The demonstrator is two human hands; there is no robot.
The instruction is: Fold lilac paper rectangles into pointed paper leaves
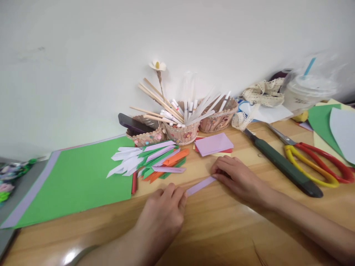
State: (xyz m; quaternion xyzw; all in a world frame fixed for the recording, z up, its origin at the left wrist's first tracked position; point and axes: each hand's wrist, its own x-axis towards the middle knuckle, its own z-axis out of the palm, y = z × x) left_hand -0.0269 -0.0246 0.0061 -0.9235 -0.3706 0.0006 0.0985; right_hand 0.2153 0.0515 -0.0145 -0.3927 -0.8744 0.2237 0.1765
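A narrow lilac paper strip (200,186) stretches between my two hands, just over the wooden table. Its left end is pinched by my left hand (166,205), whose fingers are closed. My right hand (233,175) grips the other end between thumb and fingers. Behind my hands lies a pile of folded paper strips (155,160) in white, green, lilac and orange. A small stack of lilac paper rectangles (214,144), with red and yellow sheets under it, sits just beyond my right hand. My fingers hide both ends of the strip.
Green paper sheets (83,181) cover the left side. Decorated baskets (181,133) with sticks, cotton swabs and pens stand by the wall. On the right lie a green-handled knife (285,166), scissors (318,162), lace ribbon (263,92) and a lidded plastic cup (307,90).
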